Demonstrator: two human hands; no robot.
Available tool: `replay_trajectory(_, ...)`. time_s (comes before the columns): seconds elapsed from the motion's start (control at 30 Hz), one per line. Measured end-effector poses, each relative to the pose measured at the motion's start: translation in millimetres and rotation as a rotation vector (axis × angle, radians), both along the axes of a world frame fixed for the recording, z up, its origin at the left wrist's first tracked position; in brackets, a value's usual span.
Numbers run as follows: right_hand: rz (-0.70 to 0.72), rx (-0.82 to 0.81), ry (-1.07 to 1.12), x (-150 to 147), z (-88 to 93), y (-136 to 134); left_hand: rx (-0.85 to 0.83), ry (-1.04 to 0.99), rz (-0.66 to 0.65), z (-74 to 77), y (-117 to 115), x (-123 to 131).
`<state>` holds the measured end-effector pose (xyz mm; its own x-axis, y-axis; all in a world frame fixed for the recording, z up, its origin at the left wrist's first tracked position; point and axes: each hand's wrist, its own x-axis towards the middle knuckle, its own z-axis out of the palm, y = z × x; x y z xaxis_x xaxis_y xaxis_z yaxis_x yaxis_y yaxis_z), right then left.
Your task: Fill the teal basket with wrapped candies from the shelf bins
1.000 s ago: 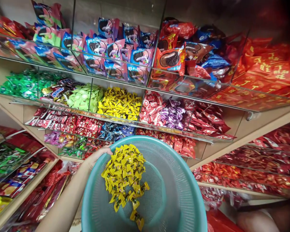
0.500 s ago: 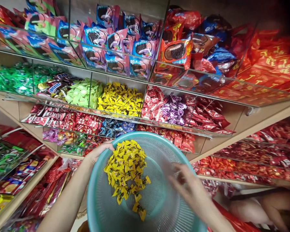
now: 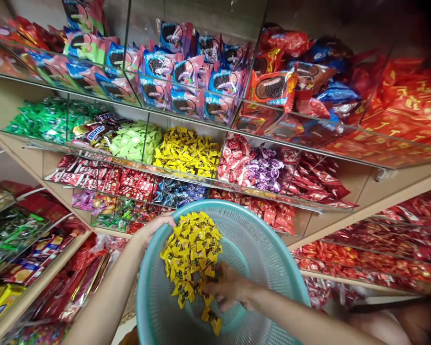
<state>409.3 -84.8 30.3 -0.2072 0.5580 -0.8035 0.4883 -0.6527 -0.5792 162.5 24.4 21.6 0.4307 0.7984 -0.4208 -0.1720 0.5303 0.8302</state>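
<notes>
A teal plastic basket point(image 3: 273, 235) with perforated walls fills the lower middle. My left hand point(image 3: 156, 229) is closed over its upper left rim. Inside, a heap of small yellow-wrapped candies point(image 3: 194, 244) lies against the left wall, with a few strays trailing down to the bottom. My right hand point(image 3: 235, 287) reaches into the basket from the right. Its fingers are curved and apart, somewhat blurred, and touch the lower right side of the heap. Nothing is visibly gripped in them.
Behind the basket, a shelf compartment holds more yellow candies point(image 3: 187, 153). Beside them are light green packets point(image 3: 131, 143) and red-and-white wrapped candies point(image 3: 235, 160). Clear dividers and shelf lips separate the sections. Cookie packs point(image 3: 187, 72) stand above. A person's bare limb point(image 3: 391, 318) shows at lower right.
My right hand has moved left and down from the basket's right side to the yellow candies. My left hand stays on the rim. The view has shifted slightly.
</notes>
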Motion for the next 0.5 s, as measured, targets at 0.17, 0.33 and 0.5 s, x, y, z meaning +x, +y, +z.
replay_trajectory(0.17, -0.184, -0.109, 0.264, -23, 0.5, -11, 0.002, -0.009, 0.002, -0.7, -1, 0)
replay_trajectory(0.33, -0.269, -0.075, 0.353, -39, -1.9, -13, 0.006, -0.008, -0.007, 0.7, -3, 0)
replay_trajectory(0.5, -0.183, -0.027, 0.220, -19, 1.8, -12, 0.001, 0.010, -0.007, -0.9, -2, -1)
